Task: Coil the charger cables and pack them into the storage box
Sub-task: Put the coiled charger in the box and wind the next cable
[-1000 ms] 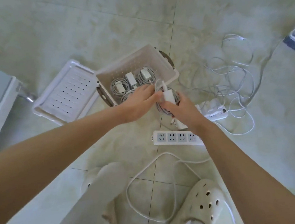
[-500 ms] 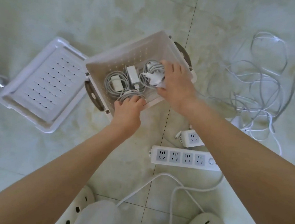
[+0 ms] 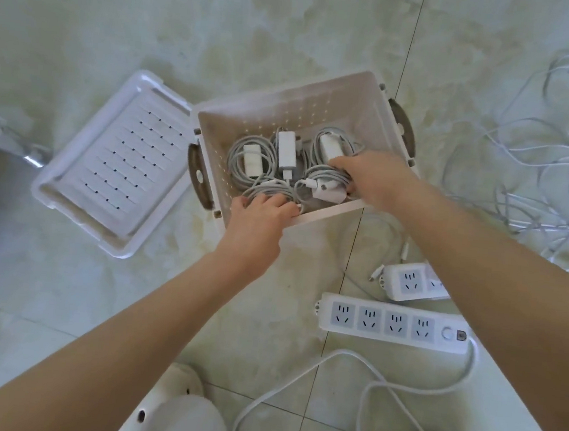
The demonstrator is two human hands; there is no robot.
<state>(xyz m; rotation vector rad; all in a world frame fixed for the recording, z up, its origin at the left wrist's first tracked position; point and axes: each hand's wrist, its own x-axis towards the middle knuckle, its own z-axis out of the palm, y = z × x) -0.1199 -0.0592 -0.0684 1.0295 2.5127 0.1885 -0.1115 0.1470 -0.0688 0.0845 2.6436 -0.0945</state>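
The white perforated storage box (image 3: 286, 105) stands open on the tiled floor. Several coiled grey charger cables with white adapters lie inside: one at the left (image 3: 252, 159), one in the middle (image 3: 286, 153), one at the far right (image 3: 332, 144). My right hand (image 3: 379, 179) reaches into the box's near right corner and holds another coiled charger (image 3: 325, 188) low against the bottom. My left hand (image 3: 258, 220) grips the box's near rim, its fingertips curled over onto a coil (image 3: 265, 188) inside.
The box's lid (image 3: 119, 163) lies upside down to the left. A tangle of loose white cables (image 3: 537, 175) spreads at the right. A long power strip (image 3: 390, 322) and a smaller one (image 3: 411, 281) lie near my right forearm. My white shoes (image 3: 173, 412) show below.
My right hand carried the coiled charger from above the floor into the box and lowered it into the near right corner. My left hand let go of it and took the box's near rim.
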